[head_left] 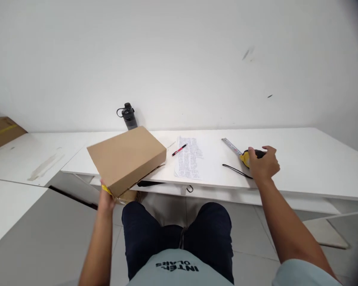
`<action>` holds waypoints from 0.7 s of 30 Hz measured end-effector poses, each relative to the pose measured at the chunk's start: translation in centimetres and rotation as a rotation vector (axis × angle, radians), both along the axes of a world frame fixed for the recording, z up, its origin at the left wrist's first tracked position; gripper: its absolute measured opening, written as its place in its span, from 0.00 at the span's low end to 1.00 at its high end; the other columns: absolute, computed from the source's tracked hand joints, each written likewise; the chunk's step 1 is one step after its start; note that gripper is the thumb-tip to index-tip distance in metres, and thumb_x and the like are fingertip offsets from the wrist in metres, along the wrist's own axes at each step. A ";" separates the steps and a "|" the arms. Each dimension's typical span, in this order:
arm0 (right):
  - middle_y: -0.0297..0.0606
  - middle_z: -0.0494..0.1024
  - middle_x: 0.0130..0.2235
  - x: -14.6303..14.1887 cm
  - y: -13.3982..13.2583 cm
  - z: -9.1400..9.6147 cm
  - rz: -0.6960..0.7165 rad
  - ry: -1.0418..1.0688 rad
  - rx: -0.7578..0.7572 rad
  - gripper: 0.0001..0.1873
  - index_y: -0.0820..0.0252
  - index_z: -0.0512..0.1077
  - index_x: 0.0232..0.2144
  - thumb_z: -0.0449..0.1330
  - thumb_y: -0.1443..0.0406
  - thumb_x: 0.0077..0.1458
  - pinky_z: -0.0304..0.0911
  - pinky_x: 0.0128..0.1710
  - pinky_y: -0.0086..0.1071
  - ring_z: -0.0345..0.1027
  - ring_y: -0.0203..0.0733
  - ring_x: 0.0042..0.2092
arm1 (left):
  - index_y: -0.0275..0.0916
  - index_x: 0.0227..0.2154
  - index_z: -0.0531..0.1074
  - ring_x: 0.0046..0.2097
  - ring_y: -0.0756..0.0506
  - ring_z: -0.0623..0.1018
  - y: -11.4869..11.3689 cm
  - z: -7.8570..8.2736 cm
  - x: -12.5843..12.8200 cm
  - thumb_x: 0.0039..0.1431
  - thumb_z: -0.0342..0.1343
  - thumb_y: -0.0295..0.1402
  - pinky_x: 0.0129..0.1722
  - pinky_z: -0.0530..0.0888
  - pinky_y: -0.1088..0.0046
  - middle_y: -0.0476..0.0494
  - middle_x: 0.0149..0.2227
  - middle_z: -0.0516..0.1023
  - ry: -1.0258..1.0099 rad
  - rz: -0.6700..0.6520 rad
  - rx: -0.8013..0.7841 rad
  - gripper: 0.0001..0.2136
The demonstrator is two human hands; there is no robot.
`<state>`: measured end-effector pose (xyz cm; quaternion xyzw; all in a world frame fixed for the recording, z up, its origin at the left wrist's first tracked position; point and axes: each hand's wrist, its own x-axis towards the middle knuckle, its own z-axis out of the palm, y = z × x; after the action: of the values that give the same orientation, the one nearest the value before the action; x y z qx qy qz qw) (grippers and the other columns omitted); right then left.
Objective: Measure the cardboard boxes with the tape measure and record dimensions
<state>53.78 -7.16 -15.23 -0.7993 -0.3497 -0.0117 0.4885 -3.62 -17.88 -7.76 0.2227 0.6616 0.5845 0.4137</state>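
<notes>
My left hand [106,198] grips the near left corner of a brown cardboard box [128,157], which is tilted over the front edge of the desk. A bit of yellow shows at that corner; some of my fingers are hidden under the box. On the right, my right hand [264,163] is closed around a yellow and black tape measure [247,157]. Its metal blade [232,147] sticks out a short way to the upper left, and a black wrist strap [237,171] trails on the desk.
Between my hands, a handwritten sheet of paper [188,159] lies on the white desk [310,159], with a red and black pen [179,149] at its left edge. Behind the box stands a dark water bottle [129,116]. Another cardboard box [4,133] sits far left.
</notes>
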 end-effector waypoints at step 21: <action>0.54 0.77 0.45 0.7 2.1 -4.8 -0.070 -0.184 0.159 0.21 0.57 0.77 0.44 0.56 0.48 0.62 0.67 0.51 0.57 0.71 0.64 0.49 | 0.42 0.37 0.82 0.53 0.40 0.81 -1.1 -3.5 25.4 0.70 0.48 0.60 0.59 0.75 0.59 0.38 0.49 0.84 0.437 -1.109 0.193 0.28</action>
<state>54.43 -5.06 -20.08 -0.7653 -0.3630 -0.1298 0.5155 21.77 -19.02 -11.28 0.6859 0.4604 0.2800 0.4891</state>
